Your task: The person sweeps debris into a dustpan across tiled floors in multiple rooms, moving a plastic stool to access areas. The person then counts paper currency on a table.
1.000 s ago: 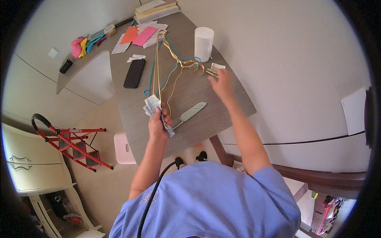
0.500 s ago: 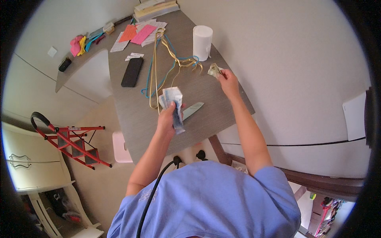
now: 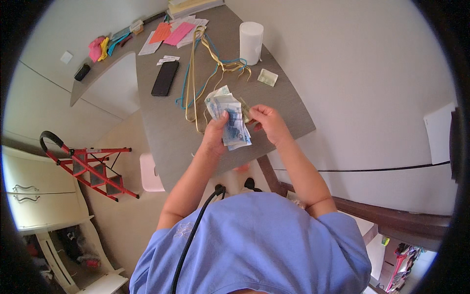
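Note:
A fan of banknotes point(image 3: 227, 113), mostly blue with paler ones behind, is held in my left hand point(image 3: 214, 133), the thumb pressed on top. My right hand point(image 3: 268, 122) is closed in a pinch on a yellowish-green banknote point(image 3: 245, 110) at the fan's right edge. Whether that note is fully apart from the stack, I cannot tell. Farther off, a single pale green banknote point(image 3: 268, 77) lies on the grey table point(image 3: 289, 105), near the white cylinder. Gold and blue clothes hangers point(image 3: 192, 78) lie just beyond my left hand.
A black phone point(image 3: 165, 78) and pink and orange papers point(image 3: 179, 33) lie on the table's left side. The white cylinder point(image 3: 251, 43) stands by the right edge. Left of the table are a red step ladder point(image 3: 98, 169) and a pink stool point(image 3: 150, 171).
My right hand has left a note on the table and come back to the stack, pinching another. The notes in my left hand are spread wider and now cover the blade-shaped thing seen before.

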`<action>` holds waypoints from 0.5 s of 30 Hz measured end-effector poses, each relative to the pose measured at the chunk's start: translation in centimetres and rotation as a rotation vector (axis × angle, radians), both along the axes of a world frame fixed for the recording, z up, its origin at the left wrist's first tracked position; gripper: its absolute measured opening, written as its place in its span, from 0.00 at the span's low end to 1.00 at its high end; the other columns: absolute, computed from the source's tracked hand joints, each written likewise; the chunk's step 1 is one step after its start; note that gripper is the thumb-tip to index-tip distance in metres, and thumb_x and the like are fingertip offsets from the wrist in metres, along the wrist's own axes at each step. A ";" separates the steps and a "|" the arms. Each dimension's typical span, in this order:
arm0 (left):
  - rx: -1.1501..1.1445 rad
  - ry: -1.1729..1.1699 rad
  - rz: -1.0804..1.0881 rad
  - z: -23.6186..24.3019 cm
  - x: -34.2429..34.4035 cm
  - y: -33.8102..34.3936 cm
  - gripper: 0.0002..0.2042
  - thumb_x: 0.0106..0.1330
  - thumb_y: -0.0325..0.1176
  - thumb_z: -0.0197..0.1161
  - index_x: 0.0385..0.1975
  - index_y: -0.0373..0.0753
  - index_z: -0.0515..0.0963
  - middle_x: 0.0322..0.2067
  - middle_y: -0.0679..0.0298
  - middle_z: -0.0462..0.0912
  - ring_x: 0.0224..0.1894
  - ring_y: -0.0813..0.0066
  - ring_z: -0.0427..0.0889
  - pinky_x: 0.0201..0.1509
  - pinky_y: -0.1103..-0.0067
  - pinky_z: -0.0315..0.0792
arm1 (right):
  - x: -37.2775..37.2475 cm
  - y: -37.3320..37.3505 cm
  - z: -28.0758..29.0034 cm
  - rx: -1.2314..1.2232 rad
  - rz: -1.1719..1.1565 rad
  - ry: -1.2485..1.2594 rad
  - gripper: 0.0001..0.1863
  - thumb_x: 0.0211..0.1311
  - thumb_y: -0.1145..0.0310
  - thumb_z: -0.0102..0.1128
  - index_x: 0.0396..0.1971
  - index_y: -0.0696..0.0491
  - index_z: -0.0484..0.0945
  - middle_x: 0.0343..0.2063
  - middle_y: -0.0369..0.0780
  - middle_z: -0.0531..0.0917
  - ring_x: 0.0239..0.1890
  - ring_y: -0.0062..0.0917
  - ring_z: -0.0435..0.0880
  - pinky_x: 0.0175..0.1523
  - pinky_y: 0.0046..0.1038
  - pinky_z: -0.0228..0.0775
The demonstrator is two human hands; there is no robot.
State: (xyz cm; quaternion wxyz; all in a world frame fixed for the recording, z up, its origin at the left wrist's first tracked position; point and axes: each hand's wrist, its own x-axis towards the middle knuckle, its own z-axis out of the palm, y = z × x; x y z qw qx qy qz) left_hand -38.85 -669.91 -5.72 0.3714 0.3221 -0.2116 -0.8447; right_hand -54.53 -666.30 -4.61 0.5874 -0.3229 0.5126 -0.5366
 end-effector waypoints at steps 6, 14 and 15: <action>-0.168 0.176 0.009 0.4 0.5 0.2 0.21 0.56 0.38 0.52 0.47 0.36 0.63 0.39 0.61 0.72 0.38 0.72 0.73 0.40 0.74 0.69 | -0.1 -0.2 -0.3 -0.066 -0.068 0.088 0.06 0.50 0.69 0.54 0.25 0.56 0.72 0.19 0.33 0.75 0.21 0.16 0.72 0.22 0.19 0.63; -0.094 0.035 -0.078 0.4 1.1 1.1 0.19 0.56 0.41 0.52 0.45 0.37 0.64 0.39 0.61 0.73 0.37 0.69 0.74 0.40 0.72 0.70 | 1.6 0.3 1.3 -0.460 -0.256 0.803 0.04 0.47 0.76 0.54 0.24 0.56 0.69 0.19 0.34 0.74 0.21 0.18 0.73 0.25 0.22 0.66; -0.064 0.059 -0.025 0.3 0.8 1.0 0.15 0.57 0.41 0.51 0.39 0.37 0.67 0.33 0.62 0.74 0.33 0.69 0.75 0.36 0.72 0.72 | 1.8 0.2 1.2 -0.405 -0.253 0.601 0.04 0.47 0.76 0.54 0.24 0.56 0.69 0.19 0.34 0.73 0.21 0.17 0.73 0.24 0.21 0.66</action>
